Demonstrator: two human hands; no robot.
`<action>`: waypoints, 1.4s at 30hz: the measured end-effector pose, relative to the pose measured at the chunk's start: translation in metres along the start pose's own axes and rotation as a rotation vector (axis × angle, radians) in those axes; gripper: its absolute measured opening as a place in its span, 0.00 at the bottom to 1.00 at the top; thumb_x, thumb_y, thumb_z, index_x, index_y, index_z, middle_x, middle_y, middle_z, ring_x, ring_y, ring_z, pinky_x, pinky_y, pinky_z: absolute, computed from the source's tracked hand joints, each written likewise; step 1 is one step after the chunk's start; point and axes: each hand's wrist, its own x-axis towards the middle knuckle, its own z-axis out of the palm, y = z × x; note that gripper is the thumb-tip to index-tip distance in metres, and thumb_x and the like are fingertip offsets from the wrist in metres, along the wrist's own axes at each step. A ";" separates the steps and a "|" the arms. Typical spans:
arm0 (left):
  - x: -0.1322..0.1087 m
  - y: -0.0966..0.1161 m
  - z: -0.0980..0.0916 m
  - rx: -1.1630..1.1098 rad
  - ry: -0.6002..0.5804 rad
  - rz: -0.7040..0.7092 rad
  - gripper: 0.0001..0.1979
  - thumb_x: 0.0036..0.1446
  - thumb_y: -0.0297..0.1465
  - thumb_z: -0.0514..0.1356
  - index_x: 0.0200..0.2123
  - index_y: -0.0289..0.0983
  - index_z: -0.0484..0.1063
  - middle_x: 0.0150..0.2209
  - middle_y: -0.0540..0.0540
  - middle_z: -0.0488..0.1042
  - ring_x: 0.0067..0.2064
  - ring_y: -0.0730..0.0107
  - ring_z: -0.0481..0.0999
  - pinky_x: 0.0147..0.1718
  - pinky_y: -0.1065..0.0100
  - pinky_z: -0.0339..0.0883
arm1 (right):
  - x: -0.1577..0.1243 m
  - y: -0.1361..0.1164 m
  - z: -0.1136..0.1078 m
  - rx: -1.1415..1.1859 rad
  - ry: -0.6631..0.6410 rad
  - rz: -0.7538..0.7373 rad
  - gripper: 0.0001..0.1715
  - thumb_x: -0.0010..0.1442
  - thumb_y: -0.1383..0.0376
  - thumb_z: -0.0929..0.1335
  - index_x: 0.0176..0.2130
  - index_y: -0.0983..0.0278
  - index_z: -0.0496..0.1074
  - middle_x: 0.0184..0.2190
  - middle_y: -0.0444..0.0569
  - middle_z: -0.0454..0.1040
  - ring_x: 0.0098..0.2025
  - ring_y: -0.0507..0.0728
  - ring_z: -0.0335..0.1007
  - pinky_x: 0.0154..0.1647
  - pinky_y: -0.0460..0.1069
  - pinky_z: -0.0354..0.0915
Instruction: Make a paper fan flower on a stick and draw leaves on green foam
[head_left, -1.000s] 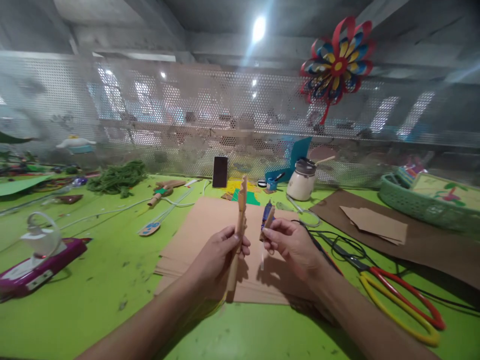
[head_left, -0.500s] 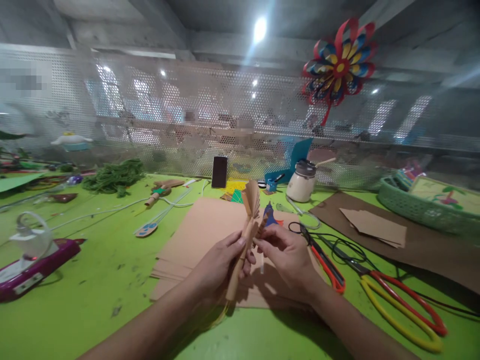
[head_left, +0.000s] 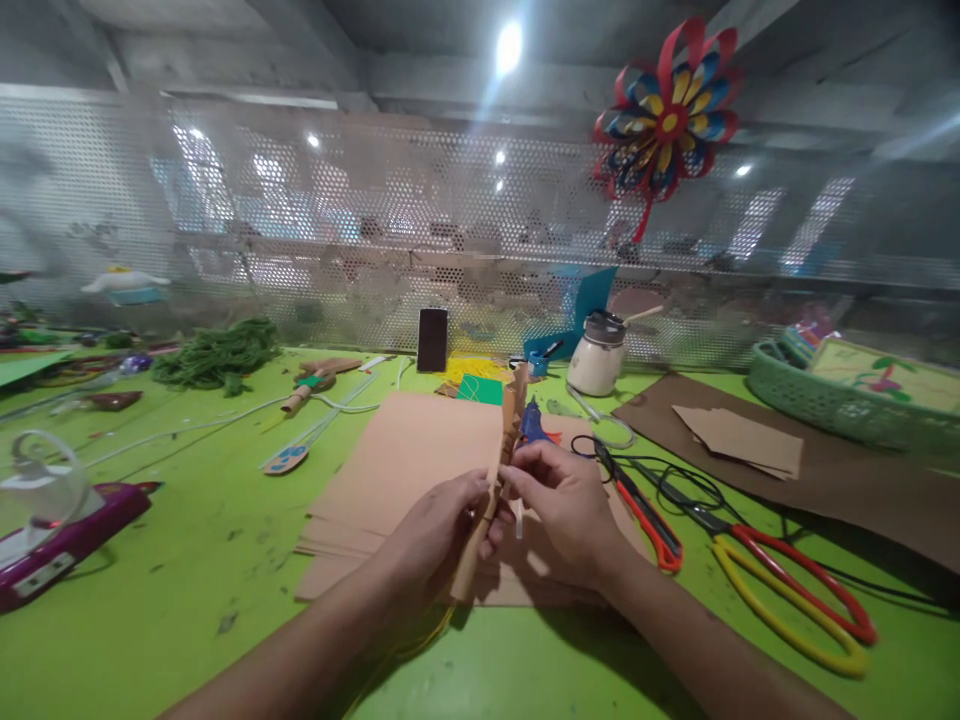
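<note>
A brown paper fan point(head_left: 471, 562), with a rolled handle and a pleated top, is held upright and slightly tilted above a stack of brown paper sheets point(head_left: 420, 435). My left hand point(head_left: 446, 520) is closed round the handle. With its fingertips pinched together, my right hand point(head_left: 564, 500) grips the fan where the pleats meet the handle; the exact contact is partly hidden. Yellow string point(head_left: 431, 635) hangs from the handle's lower end. Just beyond my right hand lies a blue glue gun point(head_left: 533, 420) with its lower part covered.
To the right lie red-handled scissors point(head_left: 660, 540), larger red-and-yellow scissors point(head_left: 810, 610) and a black cord. A white jar point(head_left: 598, 360), phone point(head_left: 432, 340) and green basket point(head_left: 847, 395) stand farther back. On the left are a purple power strip point(head_left: 90, 540) and green yarn point(head_left: 217, 355).
The fan's pleated top has turned and now shows narrow and edge-on, no longer spread out. Both hands keep their hold. The whole view has shifted slightly.
</note>
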 end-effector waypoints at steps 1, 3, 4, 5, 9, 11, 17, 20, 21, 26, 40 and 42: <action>0.000 -0.001 0.000 0.007 -0.005 0.003 0.18 0.61 0.44 0.53 0.31 0.35 0.70 0.22 0.50 0.64 0.19 0.74 0.63 0.20 0.70 0.63 | 0.000 0.001 0.000 0.004 -0.001 0.004 0.08 0.53 0.63 0.71 0.26 0.63 0.71 0.21 0.42 0.70 0.24 0.52 0.66 0.26 0.47 0.64; 0.000 -0.002 0.001 0.033 -0.008 0.033 0.19 0.61 0.45 0.54 0.31 0.35 0.69 0.23 0.50 0.65 0.20 0.74 0.63 0.21 0.71 0.62 | 0.000 0.003 0.001 0.007 0.002 0.007 0.08 0.54 0.63 0.71 0.25 0.62 0.70 0.20 0.42 0.70 0.23 0.52 0.66 0.25 0.47 0.64; 0.000 -0.002 0.001 0.050 -0.009 0.069 0.17 0.61 0.44 0.55 0.31 0.35 0.69 0.24 0.50 0.66 0.21 0.75 0.63 0.21 0.72 0.61 | -0.001 0.003 0.002 0.006 0.005 0.005 0.08 0.54 0.63 0.71 0.25 0.62 0.70 0.20 0.42 0.70 0.23 0.52 0.66 0.25 0.47 0.64; 0.001 -0.001 0.002 0.070 -0.014 0.114 0.16 0.62 0.42 0.56 0.32 0.35 0.70 0.24 0.49 0.67 0.22 0.75 0.64 0.22 0.73 0.61 | -0.001 0.004 0.003 0.003 0.009 0.001 0.09 0.54 0.63 0.71 0.25 0.62 0.70 0.20 0.42 0.70 0.23 0.52 0.66 0.25 0.47 0.64; 0.001 0.003 0.003 0.141 -0.033 0.216 0.11 0.62 0.37 0.58 0.34 0.35 0.70 0.26 0.48 0.69 0.24 0.77 0.66 0.24 0.76 0.59 | -0.002 0.006 0.003 -0.026 0.011 -0.031 0.09 0.55 0.63 0.71 0.26 0.62 0.69 0.21 0.42 0.70 0.23 0.52 0.66 0.25 0.47 0.64; 0.001 0.004 0.003 0.146 -0.034 0.201 0.10 0.61 0.36 0.59 0.33 0.35 0.70 0.25 0.48 0.69 0.23 0.77 0.65 0.23 0.76 0.58 | -0.003 0.006 0.003 -0.048 0.004 -0.058 0.09 0.56 0.64 0.70 0.26 0.62 0.70 0.22 0.42 0.70 0.23 0.52 0.66 0.25 0.47 0.64; 0.002 0.002 0.001 0.111 -0.031 0.199 0.09 0.60 0.35 0.60 0.32 0.34 0.70 0.23 0.48 0.69 0.22 0.76 0.65 0.22 0.76 0.57 | -0.004 0.008 0.003 -0.111 -0.010 -0.128 0.08 0.57 0.65 0.70 0.27 0.62 0.71 0.25 0.43 0.70 0.26 0.52 0.67 0.28 0.47 0.64; 0.001 0.004 0.001 0.088 -0.031 0.203 0.09 0.61 0.35 0.59 0.33 0.34 0.70 0.24 0.48 0.69 0.22 0.77 0.65 0.22 0.77 0.58 | -0.003 0.005 -0.002 -0.135 -0.024 -0.159 0.05 0.58 0.64 0.70 0.30 0.63 0.73 0.27 0.45 0.73 0.29 0.53 0.70 0.32 0.48 0.66; 0.001 0.005 0.002 0.076 -0.029 0.206 0.09 0.61 0.35 0.59 0.33 0.34 0.70 0.25 0.48 0.69 0.22 0.77 0.65 0.22 0.77 0.59 | -0.002 0.003 -0.006 -0.145 -0.023 -0.171 0.05 0.58 0.64 0.70 0.31 0.62 0.74 0.29 0.46 0.74 0.31 0.54 0.70 0.33 0.48 0.66; -0.004 0.013 0.001 0.028 -0.002 0.220 0.07 0.60 0.31 0.60 0.33 0.32 0.72 0.29 0.46 0.71 0.26 0.78 0.68 0.24 0.78 0.62 | 0.012 0.008 -0.039 -0.245 0.073 -0.170 0.10 0.60 0.59 0.68 0.32 0.63 0.75 0.28 0.47 0.75 0.30 0.55 0.70 0.33 0.50 0.66; -0.016 0.029 -0.002 -0.076 -0.034 0.261 0.07 0.63 0.30 0.57 0.37 0.31 0.71 0.32 0.44 0.73 0.24 0.81 0.67 0.20 0.82 0.63 | 0.055 0.031 -0.066 -1.075 -0.229 -0.034 0.11 0.64 0.60 0.68 0.41 0.66 0.73 0.42 0.49 0.76 0.43 0.57 0.73 0.45 0.57 0.70; -0.017 0.030 -0.002 -0.123 -0.048 0.258 0.06 0.63 0.28 0.57 0.37 0.31 0.71 0.31 0.44 0.73 0.24 0.80 0.68 0.19 0.82 0.63 | 0.052 0.030 -0.056 -1.172 -0.255 -0.049 0.11 0.65 0.60 0.68 0.43 0.66 0.73 0.44 0.50 0.75 0.47 0.58 0.72 0.49 0.59 0.68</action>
